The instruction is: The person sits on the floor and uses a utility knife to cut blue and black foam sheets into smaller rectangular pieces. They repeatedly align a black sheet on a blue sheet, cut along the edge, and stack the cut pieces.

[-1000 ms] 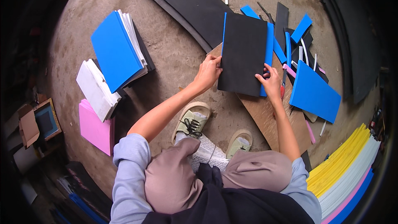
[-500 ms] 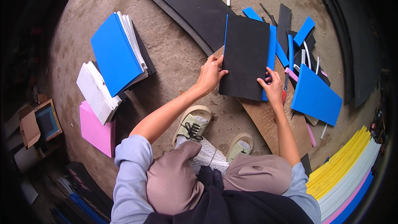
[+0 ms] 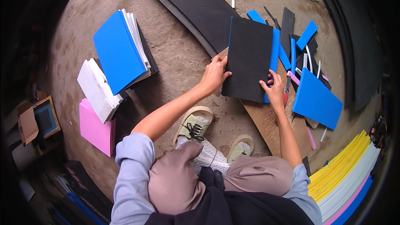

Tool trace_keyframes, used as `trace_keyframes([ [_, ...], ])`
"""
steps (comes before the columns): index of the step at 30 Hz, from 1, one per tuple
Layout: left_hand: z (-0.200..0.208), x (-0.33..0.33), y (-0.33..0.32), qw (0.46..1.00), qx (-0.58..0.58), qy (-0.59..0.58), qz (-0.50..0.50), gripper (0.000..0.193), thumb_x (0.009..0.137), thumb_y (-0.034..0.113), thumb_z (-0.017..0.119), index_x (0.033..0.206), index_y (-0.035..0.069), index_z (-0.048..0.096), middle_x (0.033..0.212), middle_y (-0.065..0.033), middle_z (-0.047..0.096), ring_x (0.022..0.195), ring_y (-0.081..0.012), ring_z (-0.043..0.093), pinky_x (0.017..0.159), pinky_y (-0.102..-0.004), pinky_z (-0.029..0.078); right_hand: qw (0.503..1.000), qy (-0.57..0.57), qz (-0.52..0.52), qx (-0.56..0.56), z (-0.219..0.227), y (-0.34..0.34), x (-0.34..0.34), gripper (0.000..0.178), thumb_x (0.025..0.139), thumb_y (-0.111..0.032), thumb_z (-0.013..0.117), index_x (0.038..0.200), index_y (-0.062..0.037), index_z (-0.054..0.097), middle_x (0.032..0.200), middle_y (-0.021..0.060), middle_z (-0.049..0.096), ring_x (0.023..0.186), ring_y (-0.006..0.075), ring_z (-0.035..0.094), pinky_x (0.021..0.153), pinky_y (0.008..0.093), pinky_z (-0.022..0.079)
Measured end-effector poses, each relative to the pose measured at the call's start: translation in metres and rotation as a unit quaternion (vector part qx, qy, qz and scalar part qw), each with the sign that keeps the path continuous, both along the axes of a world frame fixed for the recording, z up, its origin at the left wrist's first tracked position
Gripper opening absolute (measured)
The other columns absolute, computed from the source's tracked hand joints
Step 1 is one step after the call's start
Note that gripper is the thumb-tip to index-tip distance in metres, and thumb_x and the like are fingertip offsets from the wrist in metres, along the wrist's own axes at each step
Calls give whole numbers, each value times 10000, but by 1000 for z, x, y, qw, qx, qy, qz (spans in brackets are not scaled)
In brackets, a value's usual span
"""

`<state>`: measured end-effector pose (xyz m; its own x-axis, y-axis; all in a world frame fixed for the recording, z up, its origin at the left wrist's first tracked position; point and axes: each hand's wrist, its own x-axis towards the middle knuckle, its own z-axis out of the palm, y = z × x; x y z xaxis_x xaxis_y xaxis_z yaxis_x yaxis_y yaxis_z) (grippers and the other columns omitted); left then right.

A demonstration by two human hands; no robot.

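Observation:
A black foam sheet [image 3: 249, 60] lies in front of me on top of a blue foam sheet [image 3: 275, 52], whose strip shows along the right side. A thin blue line also shows at the black sheet's upper left edge. My left hand [image 3: 215, 74] grips the left edge, thumb on top and fingers curled at the side. At the lower right edge, my right hand [image 3: 273, 86] pinches with its thumb on the black sheet and fingers beside the blue strip. Under the sheets is a brown board [image 3: 266, 121]. A red-handled tool [image 3: 286, 98] is partly hidden beside my right hand.
Blue-topped [image 3: 121, 54], white [image 3: 98, 91] and pink stacks [image 3: 97, 127] stand on the left. Blue and black offcuts and a blue piece [image 3: 318, 99] lie on the right. Long black sheets [image 3: 191, 6] stretch behind; yellow sheets [image 3: 339, 166] are piled at the lower right.
The blue line along the black sheet's left edge has become thinner. Both hands keep their hold on the sheets, and the whole view has shifted slightly.

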<state>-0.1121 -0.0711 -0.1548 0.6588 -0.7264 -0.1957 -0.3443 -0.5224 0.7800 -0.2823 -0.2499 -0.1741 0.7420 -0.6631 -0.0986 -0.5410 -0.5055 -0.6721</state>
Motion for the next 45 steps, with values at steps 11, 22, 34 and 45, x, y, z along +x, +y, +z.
trace_keyframes([
  [11, -12, 65, -61, 993, 28, -115, 2, 603, 717, 304, 727, 1138, -81, 531, 1099, -243, 527, 1031, -341, 535, 872, -387, 449, 999, 16, -7, 41, -1, -1, 4, 567, 685, -165, 738, 1181, -33, 496, 949, 84, 522, 760, 173, 529, 689, 307, 472],
  [22, 10, 100, -108, 925, 147, -286, -200, 1302, 477, 331, 857, 1410, 14, 5, 1409, -190, 241, 1314, -358, 229, 1015, -649, 173, 994, 21, -26, 103, 2, -10, 4, 588, 653, -138, 768, 1153, -54, 471, 927, 73, 492, 719, 154, 514, 677, 291, 476],
  [34, 22, 66, -105, 869, 96, -431, -225, 980, 586, 206, 792, 1380, 64, 237, 1354, -141, 297, 1275, -285, 275, 1030, -596, 206, 987, 3, -41, 158, -3, -17, 0, 566, 637, -124, 775, 1108, -55, 469, 913, 90, 494, 713, 176, 530, 685, 305, 484],
  [45, -5, -57, -20, 822, 71, -443, -352, 992, 680, 544, 640, 1360, -58, 241, 1445, -199, 199, 1360, -316, 153, 1090, -461, 153, 992, -48, -27, 117, -8, -9, 4, 546, 644, -145, 770, 1101, -62, 482, 913, 95, 511, 738, 208, 546, 717, 332, 483],
])
